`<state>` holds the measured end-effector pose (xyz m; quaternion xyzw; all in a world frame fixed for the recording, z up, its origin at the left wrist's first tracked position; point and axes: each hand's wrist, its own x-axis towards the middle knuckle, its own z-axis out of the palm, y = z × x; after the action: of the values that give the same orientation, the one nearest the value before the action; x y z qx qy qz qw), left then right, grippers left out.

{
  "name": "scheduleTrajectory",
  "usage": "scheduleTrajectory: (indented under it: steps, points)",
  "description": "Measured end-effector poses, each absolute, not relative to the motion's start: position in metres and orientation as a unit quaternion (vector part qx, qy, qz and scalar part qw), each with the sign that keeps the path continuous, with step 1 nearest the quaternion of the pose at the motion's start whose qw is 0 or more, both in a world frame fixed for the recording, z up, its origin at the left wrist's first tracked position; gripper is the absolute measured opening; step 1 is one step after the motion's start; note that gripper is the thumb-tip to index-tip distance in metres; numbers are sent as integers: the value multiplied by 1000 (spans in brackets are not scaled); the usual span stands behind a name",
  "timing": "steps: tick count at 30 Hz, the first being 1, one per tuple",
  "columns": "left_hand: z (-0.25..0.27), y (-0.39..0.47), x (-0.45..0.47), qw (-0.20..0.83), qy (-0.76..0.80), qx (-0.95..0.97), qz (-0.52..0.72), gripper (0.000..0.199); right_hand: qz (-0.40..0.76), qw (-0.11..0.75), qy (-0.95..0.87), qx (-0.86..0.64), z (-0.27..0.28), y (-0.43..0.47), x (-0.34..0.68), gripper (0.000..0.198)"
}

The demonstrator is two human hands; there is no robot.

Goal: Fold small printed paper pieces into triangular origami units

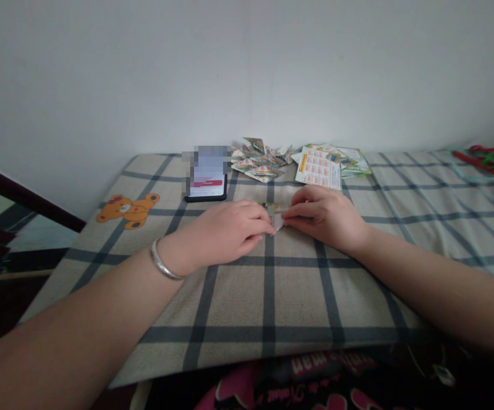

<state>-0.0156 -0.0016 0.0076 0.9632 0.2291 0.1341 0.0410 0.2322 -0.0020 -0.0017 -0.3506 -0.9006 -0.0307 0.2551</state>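
A small piece of printed paper, partly folded, lies on the checked tablecloth between my hands. My left hand, with a silver bangle on its wrist, has its fingers pressed together on the paper's left side. From the right, my right hand pinches the paper's other side between thumb and fingers. Much of the paper is covered by my fingertips. Just beyond it sit several folded paper pieces in a heap. Behind my right hand lies a stack of flat printed sheets.
A phone with its screen lit stands behind my left hand. An orange bear sticker or cutout is on the left of the checked tablecloth. Red and green items lie at the far right. A white wall closes off the back.
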Motion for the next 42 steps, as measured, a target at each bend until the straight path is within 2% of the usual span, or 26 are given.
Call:
scheduleTrajectory:
  steps: [5,17,27,35,42]
  points:
    - [7,-1,-16,43,230,962,140,29,12,226,-904,-363,-1,-1,233,17]
    - [7,1,-18,40,222,963,148,30,17,249,-907,-339,-6,2,230,18]
    - [9,-2,-13,10,212,966,146,24,20,219,-916,-337,-6,4,231,19]
    - [12,-6,-11,-34,219,969,108,27,-3,205,-920,-334,-4,2,230,20]
    - [13,-11,-7,-75,239,964,86,24,-74,217,-931,-285,-2,-1,231,19]
